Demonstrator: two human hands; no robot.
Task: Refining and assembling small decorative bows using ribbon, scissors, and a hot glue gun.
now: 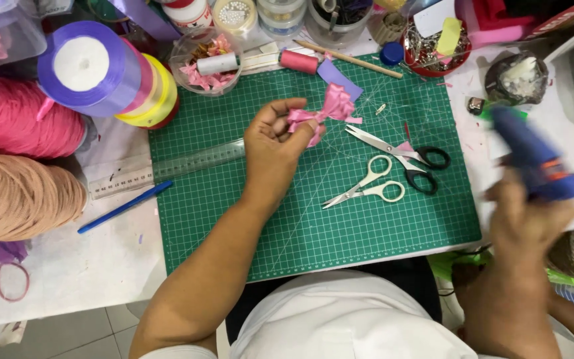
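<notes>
My left hand [275, 143] pinches a pink ribbon bow [327, 110] over the green cutting mat [234, 206]. The bow sticks out to the right of my fingers, above the mat's upper middle. My right hand [526, 226] is off the mat's right edge and blurred; it grips a blue glue gun [533, 159] whose body points up and to the left. Two pairs of scissors lie on the mat between my hands: a black-handled pair [410, 156] and a white-handled pair [370, 186].
A clear ruler [167, 166] and a blue pen [125, 207] lie at the mat's left edge. Ribbon spools [101, 73] and yarn cones [21, 193] crowd the left side. Containers, a bowl of pink scraps [208, 61] and a wooden stick [347, 58] line the back.
</notes>
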